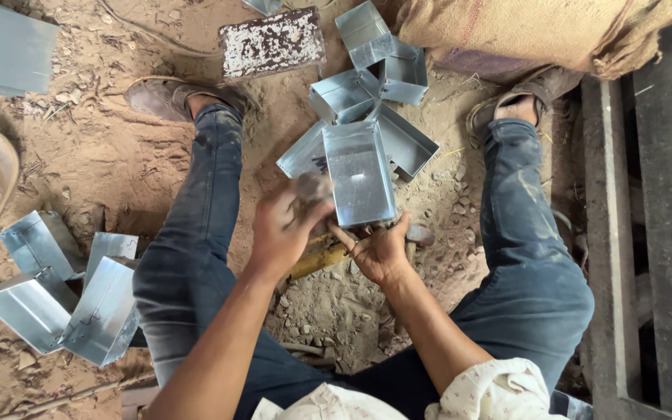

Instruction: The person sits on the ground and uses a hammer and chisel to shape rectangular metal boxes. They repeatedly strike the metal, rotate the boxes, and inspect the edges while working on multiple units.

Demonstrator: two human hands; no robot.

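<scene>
A metal box (359, 173) is held upright between the knees, over the dirt, by the right hand (380, 250), closed on its lower edge w/ a thin rod, while the left hand (285, 225), blurred and curled, grip unclear, meets its left side, prob. to steady it.

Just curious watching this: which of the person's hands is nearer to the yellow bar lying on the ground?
The right hand; it is just right of the yellow bar, while the left hand is above it, apart.
</scene>
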